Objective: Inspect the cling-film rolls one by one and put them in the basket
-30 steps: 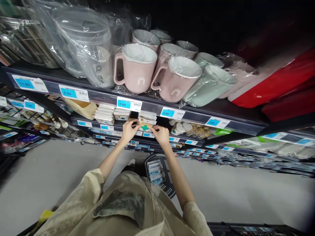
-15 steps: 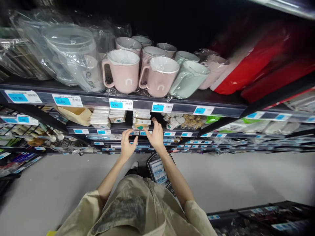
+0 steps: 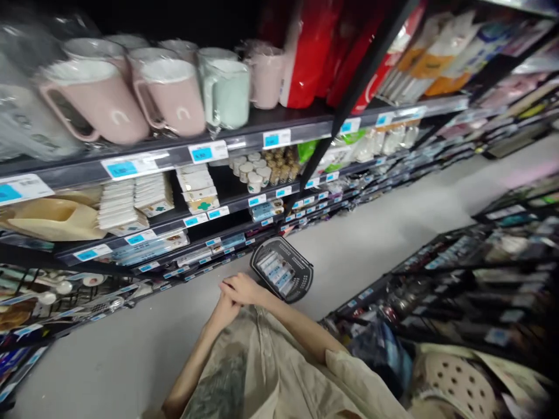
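My right hand [image 3: 245, 288] lies over my left hand [image 3: 225, 308] in front of my shirt, low in the middle of the view. The two hands touch, with their fingers closed and folded together. Nothing shows between them. Beyond the hands, a dark basket [image 3: 286, 241] stands on the floor with several packets [image 3: 277, 272] inside. On the shelf ahead, away from my hands, sits a neat stack of small white boxes [image 3: 198, 189] with a green mark on the front one. More white packs [image 3: 117, 203] stand to its left.
Pink mugs [image 3: 107, 107] and a pale green mug [image 3: 227, 96] in clear wrap fill the upper shelf. Below are a beige scoop-like container [image 3: 55, 218] and small round jars [image 3: 253, 171]. Another shelf rack [image 3: 419, 279] and a beige clog-like thing with holes [image 3: 454, 384] are at right.
Both hands have left the stack of small boxes on the shelf and come back together near my body. The view has turned to the right, showing more of the aisle and the basket.
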A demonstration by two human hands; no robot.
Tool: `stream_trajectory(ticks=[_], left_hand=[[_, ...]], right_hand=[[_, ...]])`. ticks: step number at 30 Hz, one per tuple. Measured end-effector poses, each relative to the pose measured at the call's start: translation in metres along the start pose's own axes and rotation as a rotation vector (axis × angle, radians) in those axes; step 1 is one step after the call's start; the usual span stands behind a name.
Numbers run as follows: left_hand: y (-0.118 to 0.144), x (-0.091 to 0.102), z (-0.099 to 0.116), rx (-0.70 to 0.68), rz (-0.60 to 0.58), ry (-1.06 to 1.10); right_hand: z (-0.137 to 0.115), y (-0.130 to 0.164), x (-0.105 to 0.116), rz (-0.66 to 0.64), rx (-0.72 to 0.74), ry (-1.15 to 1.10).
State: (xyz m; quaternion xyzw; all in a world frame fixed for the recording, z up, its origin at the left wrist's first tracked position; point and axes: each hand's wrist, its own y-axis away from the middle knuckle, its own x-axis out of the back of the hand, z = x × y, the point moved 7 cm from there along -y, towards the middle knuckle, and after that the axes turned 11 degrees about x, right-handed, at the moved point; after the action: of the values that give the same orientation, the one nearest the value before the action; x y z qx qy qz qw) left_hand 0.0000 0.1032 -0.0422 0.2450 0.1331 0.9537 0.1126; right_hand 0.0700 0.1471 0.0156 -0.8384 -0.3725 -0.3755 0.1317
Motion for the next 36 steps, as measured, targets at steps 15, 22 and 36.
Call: stream_trajectory(ticks=[15,22,36], left_hand=[[0.084,-0.061,0.008,-0.011,-0.389,-0.14],[0.1,-0.058,-0.014,-0.011,-0.414,-0.252],[0.067,-0.023,-0.048,-0.015,-0.483,-0.493]], right_hand=[[-0.007,0.108,-0.058,0.217,-0.241,-0.436],[-0.007,0.109,-0.097,0.214,-0.301,-0.68],[0.012,0.06,-0.128,0.276,-0.429,-1.093]])
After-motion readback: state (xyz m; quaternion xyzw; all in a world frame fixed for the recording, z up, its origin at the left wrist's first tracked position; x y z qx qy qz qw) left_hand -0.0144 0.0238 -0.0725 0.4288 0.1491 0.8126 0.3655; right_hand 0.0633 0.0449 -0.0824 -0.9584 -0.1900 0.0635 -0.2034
